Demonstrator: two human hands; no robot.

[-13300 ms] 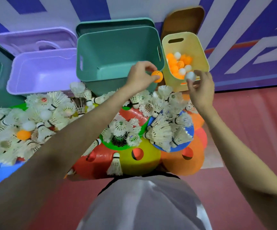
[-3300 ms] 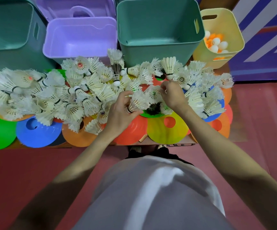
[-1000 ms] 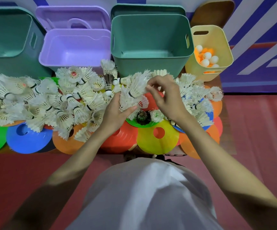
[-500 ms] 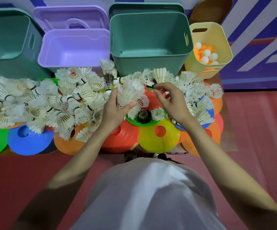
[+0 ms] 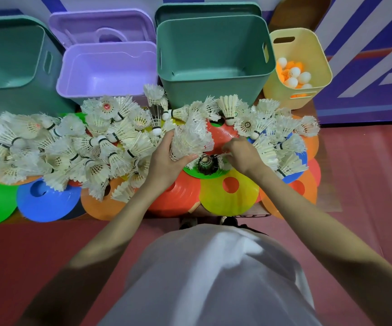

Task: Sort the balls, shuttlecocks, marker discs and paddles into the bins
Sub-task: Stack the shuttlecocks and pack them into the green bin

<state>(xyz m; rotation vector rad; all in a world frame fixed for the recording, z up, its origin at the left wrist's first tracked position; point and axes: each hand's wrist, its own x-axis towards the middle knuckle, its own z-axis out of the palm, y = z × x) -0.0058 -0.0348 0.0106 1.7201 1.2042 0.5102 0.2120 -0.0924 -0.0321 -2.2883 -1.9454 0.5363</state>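
While the left hand (image 5: 166, 158) clamps a bunch of shuttlecocks (image 5: 191, 140) between thumb and fingers, the bunch stands just above that hand, its feathers fanning over the red disc (image 5: 223, 135). Right of the bunch, the right hand (image 5: 242, 154) lies knuckles up with fingers curled down among loose shuttlecocks; whether it grips one I cannot tell. Between the two hands a dark shuttlecock (image 5: 205, 163) sits on a green disc (image 5: 199, 174). Left of the bunch the shuttlecock pile (image 5: 72, 147) spreads over more discs. Behind the bunch stands the middle green bin (image 5: 213, 62), with the purple bin (image 5: 108, 67) to its left and the yellow bin (image 5: 300, 64) to its right, holding balls (image 5: 293, 75).
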